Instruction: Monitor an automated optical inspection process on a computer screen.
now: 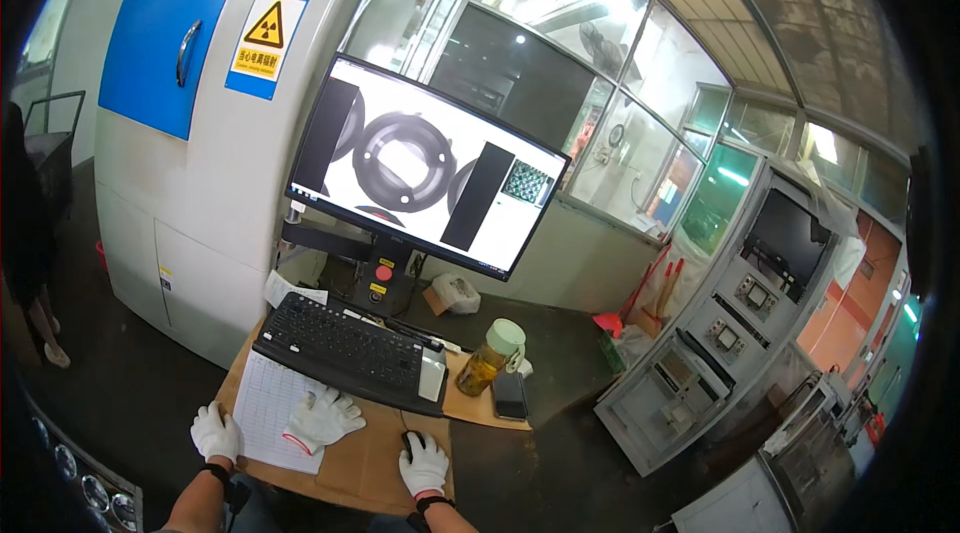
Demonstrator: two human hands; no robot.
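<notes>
My right hand point(424, 465), in a white knit glove, is wrapped over a black computer mouse point(412, 444) on the brown desktop. My left hand point(215, 435), gloved the same way, rests at the left edge of the desk beside a printed sheet of paper point(262, 413); it holds nothing and its fingers lie slightly apart. A spare white glove point(325, 420) lies on the sheet between my hands. Beyond it sits a black keyboard point(340, 348). Above that, a tilted monitor point(430, 168) displays a grey X-ray-like picture of a ring-shaped part.
A bottle of amber liquid with a green lid point(490, 358) and a dark phone point(510, 396) stand right of the keyboard. Behind rises a large cabinet with a blue door point(165, 53). A grey control console point(690, 353) stands right; round metal parts point(95, 493) lie lower left.
</notes>
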